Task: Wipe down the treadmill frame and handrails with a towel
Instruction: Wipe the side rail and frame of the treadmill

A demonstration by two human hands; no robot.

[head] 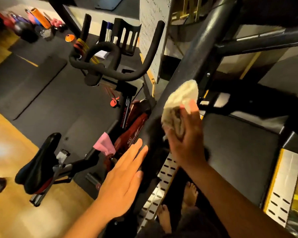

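Note:
A black treadmill handrail (184, 66) runs diagonally from the top right down to the lower middle. My right hand (186, 136) grips a crumpled cream towel (179, 100) and presses it against the right side of this rail. My left hand (126, 179) lies flat with straight fingers, its fingertips touching the rail's lower left side. The treadmill belt (239, 152) is dark and sits to the right of the rail. My bare feet (189, 196) stand below, near the perforated side step (167, 170).
A spin bike stands close on the left, with black handlebars (110, 66), a black saddle (40, 162) and a pink cloth (104, 145) on its frame. Dark floor mats (33, 86), an orange cone (70, 38) and kettlebells (29, 33) lie beyond. A crossbar (265, 42) spans the upper right.

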